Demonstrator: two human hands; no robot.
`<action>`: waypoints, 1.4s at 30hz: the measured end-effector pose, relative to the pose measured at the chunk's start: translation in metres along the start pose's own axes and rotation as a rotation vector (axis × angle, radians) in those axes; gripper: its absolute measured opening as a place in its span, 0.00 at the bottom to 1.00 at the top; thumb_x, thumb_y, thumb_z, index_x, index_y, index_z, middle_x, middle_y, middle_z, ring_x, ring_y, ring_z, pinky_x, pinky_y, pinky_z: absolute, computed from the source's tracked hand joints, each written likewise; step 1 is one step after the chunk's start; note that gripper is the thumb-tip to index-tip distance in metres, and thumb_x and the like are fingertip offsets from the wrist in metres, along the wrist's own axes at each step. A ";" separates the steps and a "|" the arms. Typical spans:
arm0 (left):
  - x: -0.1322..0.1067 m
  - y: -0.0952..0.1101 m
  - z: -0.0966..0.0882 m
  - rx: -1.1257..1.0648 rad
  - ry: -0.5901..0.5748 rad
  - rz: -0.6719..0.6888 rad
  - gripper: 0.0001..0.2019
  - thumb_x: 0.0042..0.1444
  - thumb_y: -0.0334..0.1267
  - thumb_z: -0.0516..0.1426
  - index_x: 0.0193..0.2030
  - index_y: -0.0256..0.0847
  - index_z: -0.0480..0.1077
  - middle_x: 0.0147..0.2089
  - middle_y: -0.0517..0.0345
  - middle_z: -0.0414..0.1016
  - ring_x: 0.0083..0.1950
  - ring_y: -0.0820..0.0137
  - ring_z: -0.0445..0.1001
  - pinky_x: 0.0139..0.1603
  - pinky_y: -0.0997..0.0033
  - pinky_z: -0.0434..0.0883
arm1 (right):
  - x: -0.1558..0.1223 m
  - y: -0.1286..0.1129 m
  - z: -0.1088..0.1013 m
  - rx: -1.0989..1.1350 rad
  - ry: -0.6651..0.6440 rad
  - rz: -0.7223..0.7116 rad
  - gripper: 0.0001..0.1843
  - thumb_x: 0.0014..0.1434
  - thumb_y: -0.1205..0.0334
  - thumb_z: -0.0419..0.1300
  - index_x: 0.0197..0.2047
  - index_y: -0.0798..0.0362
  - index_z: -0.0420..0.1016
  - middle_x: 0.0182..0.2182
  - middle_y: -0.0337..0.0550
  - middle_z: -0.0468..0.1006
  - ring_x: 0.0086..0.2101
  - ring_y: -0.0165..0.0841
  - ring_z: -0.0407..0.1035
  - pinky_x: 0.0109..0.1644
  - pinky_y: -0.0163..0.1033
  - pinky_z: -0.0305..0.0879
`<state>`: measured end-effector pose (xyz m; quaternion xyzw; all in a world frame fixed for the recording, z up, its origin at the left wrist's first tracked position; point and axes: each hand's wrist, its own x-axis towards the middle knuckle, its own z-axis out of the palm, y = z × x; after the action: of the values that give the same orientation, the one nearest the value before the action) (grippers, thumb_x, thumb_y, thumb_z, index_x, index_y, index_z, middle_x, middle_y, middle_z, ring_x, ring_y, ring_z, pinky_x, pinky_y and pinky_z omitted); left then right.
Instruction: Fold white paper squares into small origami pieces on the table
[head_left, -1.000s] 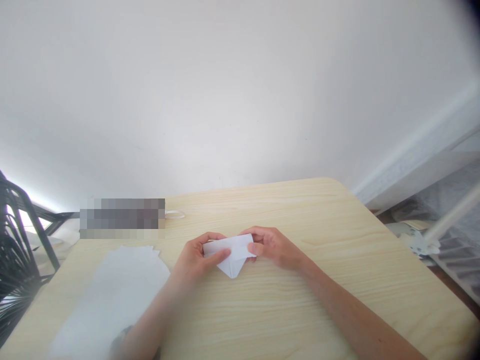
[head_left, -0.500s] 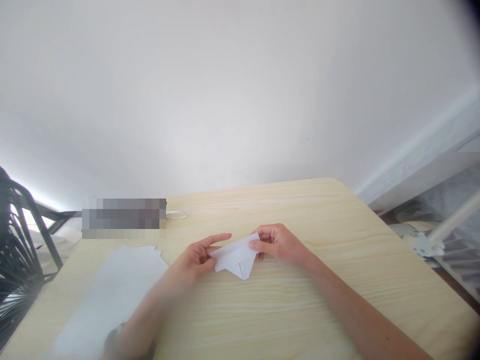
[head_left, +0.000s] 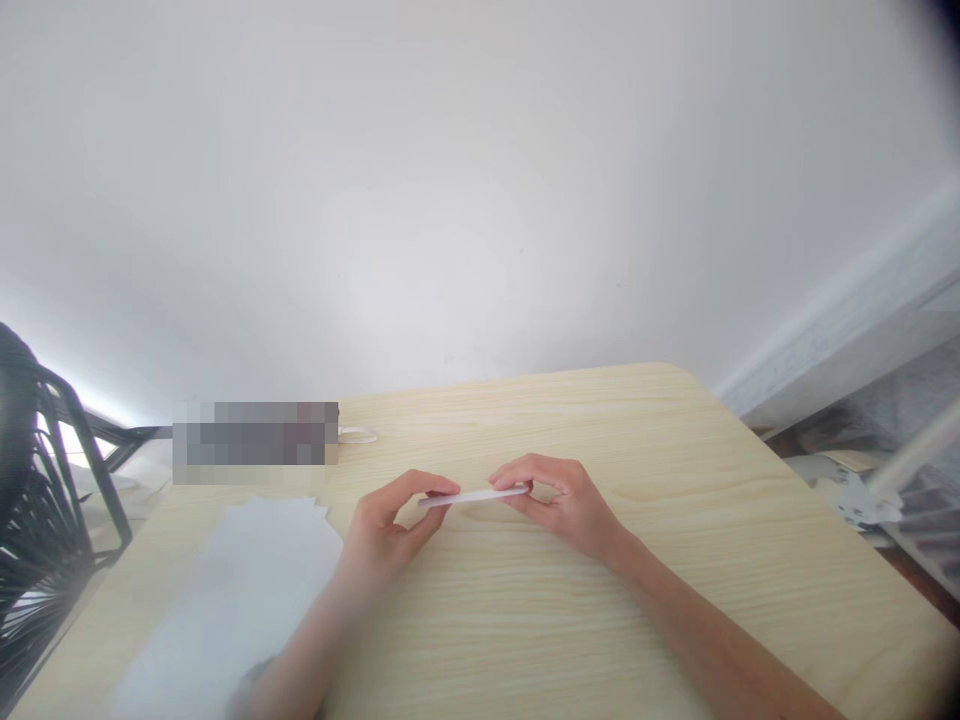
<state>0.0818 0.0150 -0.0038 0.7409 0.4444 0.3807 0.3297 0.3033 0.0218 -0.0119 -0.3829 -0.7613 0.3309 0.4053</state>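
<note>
Leftmost, a black chair (head_left: pixel 19 400) stands by the table (head_left: pixel 525 630), where white sheets (head_left: pixel 225 600) lie near a pixelated thing (head_left: pixel 255 440) I can't identify. Over the table, the left hand (head_left: pixel 390 520) pinches one end of a folded paper (head_left: pixel 474 496), edge-on; the right hand (head_left: pixel 570 507) pinches the other.

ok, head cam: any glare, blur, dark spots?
Head view: wall bright mid-frame, dimmer toward the sides; head view: lower left hazy over the left forearm and paper sheets; head view: upper-right corner dark; head view: held paper clearer.
</note>
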 end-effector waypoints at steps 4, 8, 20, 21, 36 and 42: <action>0.000 -0.004 -0.004 0.215 0.008 0.272 0.12 0.53 0.28 0.53 0.42 0.42 0.71 0.39 0.52 0.71 0.40 0.69 0.70 0.35 0.72 0.69 | -0.001 0.006 0.001 -0.134 0.006 -0.202 0.11 0.54 0.72 0.54 0.40 0.52 0.72 0.40 0.44 0.75 0.42 0.31 0.67 0.47 0.38 0.64; 0.003 -0.009 -0.006 0.465 -0.075 0.336 0.15 0.53 0.28 0.52 0.45 0.49 0.70 0.40 0.53 0.69 0.40 0.69 0.68 0.37 0.68 0.69 | -0.001 0.010 0.000 -0.243 -0.077 -0.180 0.13 0.54 0.75 0.53 0.40 0.51 0.72 0.40 0.42 0.75 0.42 0.31 0.67 0.47 0.39 0.64; 0.003 -0.003 -0.002 0.774 -0.262 0.318 0.14 0.56 0.35 0.51 0.49 0.42 0.67 0.38 0.51 0.69 0.40 0.64 0.66 0.38 0.62 0.67 | 0.000 0.006 -0.012 -0.495 -0.196 -0.123 0.08 0.57 0.61 0.55 0.37 0.48 0.76 0.35 0.42 0.71 0.38 0.31 0.63 0.45 0.40 0.59; 0.002 -0.003 -0.002 0.776 -0.259 0.331 0.14 0.56 0.34 0.51 0.49 0.41 0.67 0.38 0.51 0.70 0.40 0.65 0.66 0.37 0.63 0.67 | 0.000 0.006 -0.012 -0.483 -0.202 -0.120 0.09 0.57 0.61 0.55 0.37 0.49 0.76 0.34 0.41 0.71 0.37 0.30 0.63 0.44 0.39 0.59; 0.004 -0.001 0.001 0.515 -0.212 0.040 0.11 0.57 0.37 0.49 0.42 0.43 0.71 0.35 0.56 0.70 0.38 0.68 0.69 0.39 0.69 0.68 | 0.004 0.010 -0.003 -0.322 -0.159 0.053 0.11 0.59 0.63 0.52 0.44 0.52 0.70 0.34 0.42 0.72 0.36 0.31 0.64 0.42 0.37 0.60; 0.004 -0.001 0.005 0.518 -0.168 -0.047 0.12 0.57 0.39 0.48 0.42 0.41 0.70 0.32 0.56 0.70 0.37 0.68 0.69 0.36 0.70 0.68 | 0.003 0.009 0.006 -0.428 -0.126 0.042 0.13 0.61 0.64 0.48 0.45 0.52 0.70 0.35 0.43 0.73 0.37 0.32 0.63 0.44 0.40 0.58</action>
<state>0.0871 0.0188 -0.0064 0.8188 0.5153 0.1840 0.1738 0.2995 0.0275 -0.0211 -0.4547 -0.8298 0.1934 0.2594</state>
